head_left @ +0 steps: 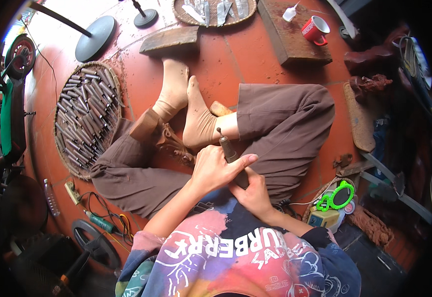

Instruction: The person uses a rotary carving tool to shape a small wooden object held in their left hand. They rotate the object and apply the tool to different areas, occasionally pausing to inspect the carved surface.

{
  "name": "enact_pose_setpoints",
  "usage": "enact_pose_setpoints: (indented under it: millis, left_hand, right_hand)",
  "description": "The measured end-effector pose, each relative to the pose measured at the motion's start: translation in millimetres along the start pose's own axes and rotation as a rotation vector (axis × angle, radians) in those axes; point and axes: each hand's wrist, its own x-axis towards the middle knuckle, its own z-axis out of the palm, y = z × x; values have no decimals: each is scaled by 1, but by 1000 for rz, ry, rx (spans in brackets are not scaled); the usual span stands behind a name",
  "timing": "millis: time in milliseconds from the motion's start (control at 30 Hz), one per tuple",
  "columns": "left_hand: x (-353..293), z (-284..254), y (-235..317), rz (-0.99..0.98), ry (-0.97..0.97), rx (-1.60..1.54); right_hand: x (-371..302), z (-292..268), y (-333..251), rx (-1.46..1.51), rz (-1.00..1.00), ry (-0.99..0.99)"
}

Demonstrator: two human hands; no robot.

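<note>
Both hands meet in front of my body around a dark rotary tool handpiece [228, 148], tilted with its small ball-shaped burr [219, 130] pointing away from me. My left hand [210, 169] is closed near the ribbed front end, its thumb lying across the tool. Lower down, my right hand [253, 194] wraps the rear of the body; part of the grip is hidden by the fingers. A carved brown wooden piece [174, 143] lies between my crossed legs, just beyond the left hand, its near end close to my knuckles. The burr is apart from it.
To the left, a round woven basket [119, 84] holds many chisel-like tools. Ahead are a wooden block [169, 41], a tray of blades [245, 20], and a thick board [288, 42] bearing a red mug [316, 30]. A green-framed mirror [342, 196] stands right; cables [119, 218] lie left.
</note>
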Motion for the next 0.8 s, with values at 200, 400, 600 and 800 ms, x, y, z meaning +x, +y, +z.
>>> enact_pose_setpoints:
  millis: [200,400,600,800]
  left_hand:
    - [-5,4,2,-9,-13,-262]
    - [-6,8,-7,-60,-96,-549]
    - [-8,7,-14,-76,-196,-733]
    - [2,20,-7,-73,-127,-688]
  right_hand:
    - [-5,-9,-9,-31,-6,-54]
    - [-6,-12,-4,371,244,-288]
    - [-1,-15,-10,1057,655,-658]
    - [-4,-17,2,1027,635,-649]
